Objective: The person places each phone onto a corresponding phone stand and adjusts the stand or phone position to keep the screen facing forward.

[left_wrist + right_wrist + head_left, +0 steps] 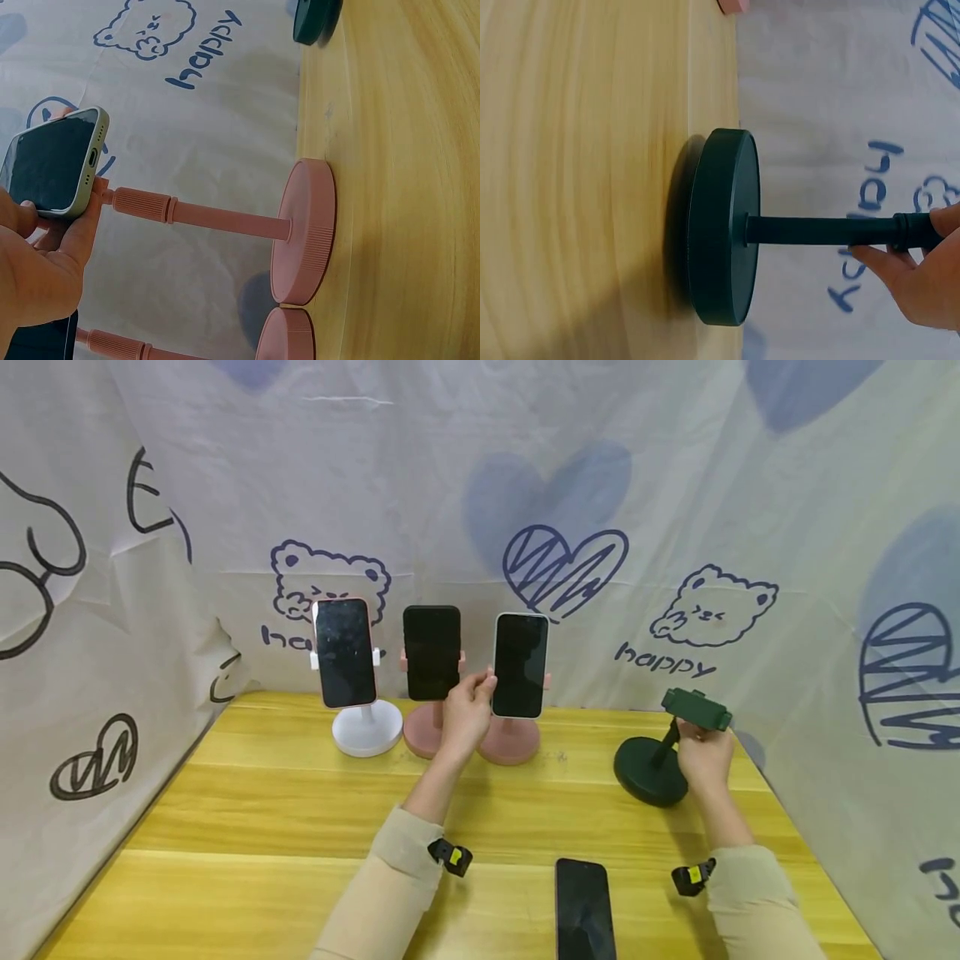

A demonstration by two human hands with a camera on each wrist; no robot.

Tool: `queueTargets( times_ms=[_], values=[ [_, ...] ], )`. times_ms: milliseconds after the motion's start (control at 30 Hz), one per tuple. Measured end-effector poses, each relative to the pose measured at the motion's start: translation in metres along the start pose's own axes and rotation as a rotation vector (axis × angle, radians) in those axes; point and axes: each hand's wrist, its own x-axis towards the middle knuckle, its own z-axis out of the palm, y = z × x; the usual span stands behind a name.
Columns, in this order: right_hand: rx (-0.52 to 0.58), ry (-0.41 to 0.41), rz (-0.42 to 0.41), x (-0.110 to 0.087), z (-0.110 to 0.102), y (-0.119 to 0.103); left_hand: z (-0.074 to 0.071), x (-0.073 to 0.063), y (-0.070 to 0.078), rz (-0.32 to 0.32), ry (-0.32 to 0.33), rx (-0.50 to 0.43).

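My left hand (467, 714) reaches the left edge of a light-cased smartphone (521, 664) held upright in a pink phone stand (510, 742). Its thumb lies by the phone's edge in the left wrist view and the fingers go behind, pinching at the stand's clamp. My right hand (707, 756) grips a dark green phone stand (651, 770) by the upper stem, just under its clamp head (697, 708). No phone is in that clamp. In the right wrist view, thumb and fingers close round the stem (817, 230). Whether the base sits fully on the table I cannot tell.
Left of these, a white stand (367, 728) and another pink stand (422, 731) each hold a phone. A black smartphone (585, 910) lies flat near the front of the wooden table (262, 827). Printed cloth (450, 485) hangs behind and at both sides.
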Motion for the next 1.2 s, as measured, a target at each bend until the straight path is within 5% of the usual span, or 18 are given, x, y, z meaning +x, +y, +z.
queueTargets(
  times_ms=[267,767,1200],
  values=[
    [0.028,-0.081,-0.135,-0.008,0.025,-0.014,0.0,0.0,0.002,0.0,0.002,0.012],
    [0.091,-0.258,-0.165,-0.027,0.063,-0.032,0.0,-0.001,0.001,-0.003,-0.001,0.009],
    [0.069,-0.321,-0.293,-0.033,0.078,-0.028,0.0,0.0,0.0,-0.001,-0.003,-0.005]
  ],
)
